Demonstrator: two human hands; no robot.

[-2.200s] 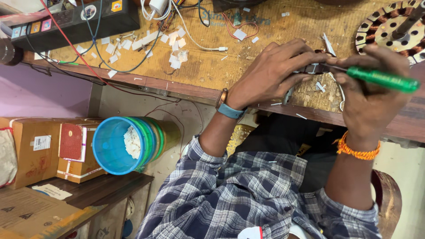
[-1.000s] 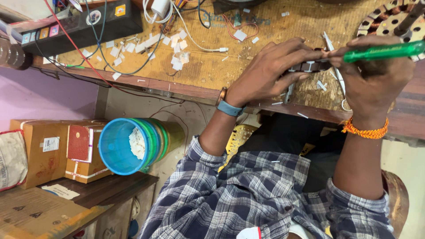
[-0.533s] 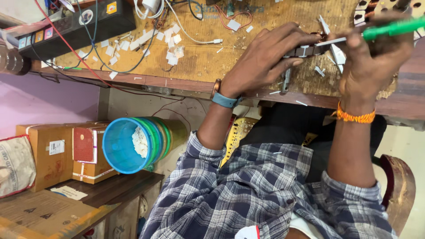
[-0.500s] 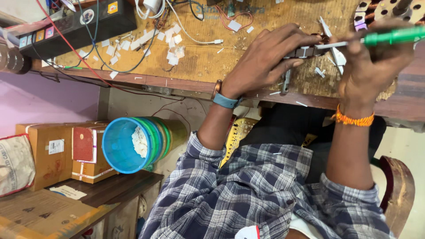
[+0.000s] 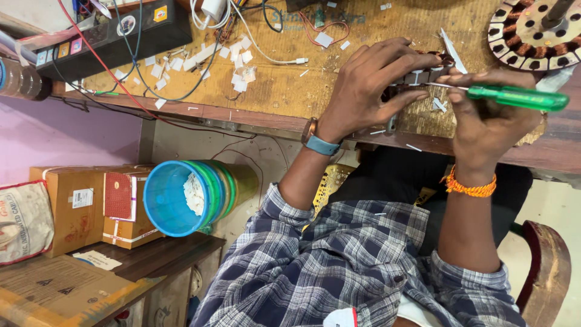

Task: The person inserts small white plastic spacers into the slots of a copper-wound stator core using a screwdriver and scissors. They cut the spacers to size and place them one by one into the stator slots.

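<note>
Scrap-strewn wooden bench (image 5: 284, 91); right grip (image 5: 484, 115) clasps screwdriver (image 5: 514, 97), left grip (image 5: 375, 85) pinches perhaps a stator (image 5: 417, 77).

You are sitting in a small electrical repair workshop, at a worn wooden workbench (image 5: 290, 91) strewn with paper scraps (image 5: 239, 60), loose red and white wires (image 5: 254, 36) and a black power strip (image 5: 115, 30). A copper-wound motor stator (image 5: 532, 33) lies at the bench's corner, and a green-handled screwdriver (image 5: 514, 97) is in use over small metal parts. Beside you, cardboard boxes (image 5: 78, 206) and stacked plastic buckets (image 5: 193, 197) crowd a low shelf against a bare wall.
</note>
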